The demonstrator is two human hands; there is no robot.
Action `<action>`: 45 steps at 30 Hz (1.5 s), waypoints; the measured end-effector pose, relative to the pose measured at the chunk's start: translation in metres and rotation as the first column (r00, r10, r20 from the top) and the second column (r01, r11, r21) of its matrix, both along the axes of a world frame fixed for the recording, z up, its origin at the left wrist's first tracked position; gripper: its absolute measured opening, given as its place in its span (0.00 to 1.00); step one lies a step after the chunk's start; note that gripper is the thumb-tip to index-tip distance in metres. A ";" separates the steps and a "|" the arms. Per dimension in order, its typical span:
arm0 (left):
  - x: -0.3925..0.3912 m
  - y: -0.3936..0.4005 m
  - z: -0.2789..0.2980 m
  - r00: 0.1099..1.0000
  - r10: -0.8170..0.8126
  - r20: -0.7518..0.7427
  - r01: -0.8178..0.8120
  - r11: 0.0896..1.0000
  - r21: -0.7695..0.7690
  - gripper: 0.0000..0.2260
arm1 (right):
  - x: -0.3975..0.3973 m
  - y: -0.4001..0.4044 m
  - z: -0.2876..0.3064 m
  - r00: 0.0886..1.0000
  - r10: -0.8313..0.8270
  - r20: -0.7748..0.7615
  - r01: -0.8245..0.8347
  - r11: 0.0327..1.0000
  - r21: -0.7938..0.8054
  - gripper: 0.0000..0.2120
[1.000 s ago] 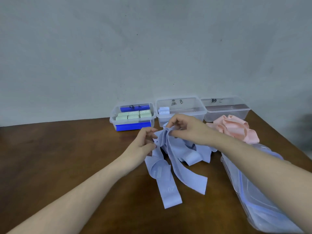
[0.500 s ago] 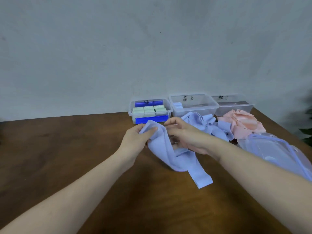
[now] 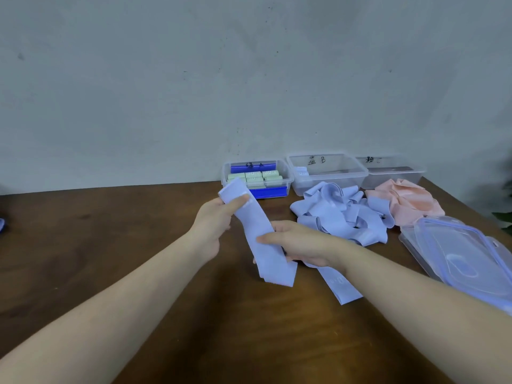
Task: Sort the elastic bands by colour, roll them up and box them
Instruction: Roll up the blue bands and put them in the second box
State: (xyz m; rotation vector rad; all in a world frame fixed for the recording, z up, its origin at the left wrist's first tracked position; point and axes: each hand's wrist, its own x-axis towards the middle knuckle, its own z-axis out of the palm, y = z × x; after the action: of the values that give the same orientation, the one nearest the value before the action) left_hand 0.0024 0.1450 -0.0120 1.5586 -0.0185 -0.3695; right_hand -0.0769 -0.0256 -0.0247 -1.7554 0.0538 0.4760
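A light blue elastic band (image 3: 257, 231) is stretched out flat between my hands above the brown table (image 3: 110, 245). My left hand (image 3: 216, 217) pinches its upper end with the thumb on top. My right hand (image 3: 299, 242) grips it lower down, and the free end hangs below. A heap of blue bands (image 3: 338, 214) lies right of my hands, with one strip trailing under my right wrist. A pile of pink bands (image 3: 407, 200) sits further right.
Three clear boxes stand by the wall: the left box (image 3: 289, 180) holds green rolls, the middle box (image 3: 360, 178) has one blue roll (image 3: 301, 171), the right box (image 3: 415, 173) is behind the pink pile. Clear lids (image 3: 465, 259) lie at the right edge.
The blue band was pulled out of the heap and drawn straight between both hands. My left hand rose with its end; my view shifted left.
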 end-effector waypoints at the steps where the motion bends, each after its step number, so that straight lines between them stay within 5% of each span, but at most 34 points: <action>1: 0.003 0.000 0.000 1.000 -0.006 -0.023 0.005 0.999 -0.049 0.14 | 0.000 0.001 -0.001 1.000 -0.002 -0.015 0.002 0.999 0.045 0.13; 4: 0.014 -0.002 -0.004 0.995 -0.020 -0.094 0.006 0.990 -0.142 0.13 | 0.003 0.001 -0.008 0.999 0.039 -0.016 -0.040 0.995 -0.087 0.15; 8: 0.030 -0.013 -0.012 0.990 0.024 -0.142 -0.036 0.996 -0.081 0.15 | 0.006 -0.004 -0.017 0.996 0.093 -0.003 -0.088 0.923 -0.375 0.14; 12: 0.037 -0.025 -0.021 0.973 -0.034 -0.228 0.024 0.999 -0.046 0.10 | 0.008 -0.005 -0.019 0.996 0.031 -0.083 -0.047 0.979 -0.200 0.14; 15: 0.043 -0.036 -0.028 0.979 -0.100 -0.175 0.093 0.995 -0.045 0.15 | 0.007 -0.003 -0.014 0.995 -0.050 -0.082 0.045 0.997 -0.065 0.14; 23: 0.059 -0.058 -0.041 0.990 -0.070 -0.122 0.079 0.994 0.073 0.16 | -0.003 -0.009 -0.025 0.989 -0.102 -0.108 0.078 0.975 -0.210 0.32; 27: 0.057 -0.058 -0.049 0.975 -0.163 -0.152 0.182 0.976 0.122 0.20 | -0.003 -0.007 -0.034 0.959 -0.232 -0.164 0.238 0.971 0.023 0.34; 32: 0.041 -0.049 -0.050 0.981 -0.193 -0.019 0.190 0.941 0.282 0.27 | -0.016 -0.007 -0.027 0.974 -0.218 -0.067 0.198 0.953 -0.230 0.44; 36: 0.021 -0.032 -0.054 0.956 -0.283 0.081 0.231 0.892 0.388 0.19 | -0.027 -0.008 -0.028 0.994 -0.107 -0.035 0.087 0.932 -0.351 0.39; 41: -0.007 -0.014 -0.058 0.922 -0.342 0.180 0.249 0.883 0.398 0.11 | -0.028 -0.002 -0.036 0.955 -0.286 -0.073 0.281 0.957 -0.072 0.28; 45: -0.033 0.001 -0.069 0.851 -0.448 0.274 0.296 0.840 0.455 0.08 | -0.043 0.002 -0.040 0.975 -0.220 -0.035 0.204 0.946 -0.251 0.22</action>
State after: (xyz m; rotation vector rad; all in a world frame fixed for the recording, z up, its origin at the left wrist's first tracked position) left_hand -0.0305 0.1461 -0.0805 2.0196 -0.5942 -0.3990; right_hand -0.1199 -0.0239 -0.0647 -1.9505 0.3572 0.3782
